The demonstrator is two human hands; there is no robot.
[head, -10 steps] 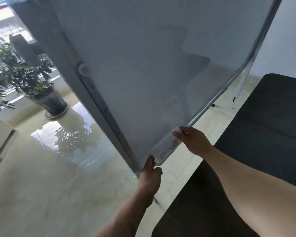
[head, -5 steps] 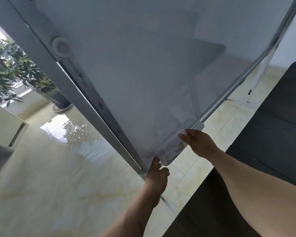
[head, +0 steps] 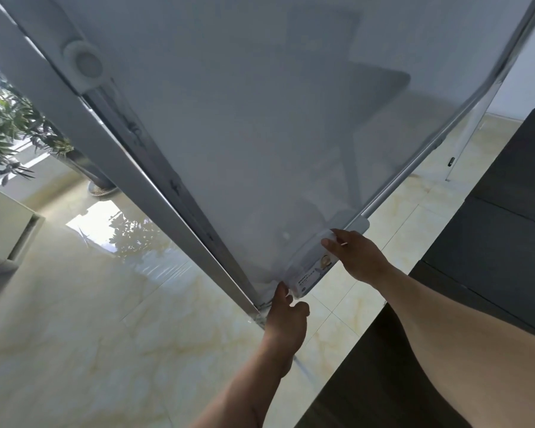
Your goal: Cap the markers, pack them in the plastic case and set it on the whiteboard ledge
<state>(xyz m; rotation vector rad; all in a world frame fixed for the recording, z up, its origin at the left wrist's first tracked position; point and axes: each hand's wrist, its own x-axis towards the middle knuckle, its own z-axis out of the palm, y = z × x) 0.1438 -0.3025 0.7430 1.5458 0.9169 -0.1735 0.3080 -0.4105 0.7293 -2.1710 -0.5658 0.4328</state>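
The plastic case lies along the whiteboard ledge at the bottom edge of the whiteboard, its long axis running from about seven o'clock up to one o'clock, the same line as the ledge itself. I have a hand at each end of it. My left hand sits at the lower end, at seven o'clock from the case's middle, thumb up against the corner and the other fingers curled in loosely; I cannot tell whether they grip the end or only steady it. My right hand is at the upper end, toward one o'clock, palm down, with the fingertips pressed narrow onto the top edge of the case, near the grey end cap of the ledge. Both forearms reach forward and up from the bottom of the view, the right one coming in over the dark worktop and the left one over the tiled floor. The markers are not visible through the lid from here. I judge the case is already seated on the ledge or very nearly so, and what matters next is whether it stays square along that line when I let go, right hand first, since the left end sits close to the board's corner.
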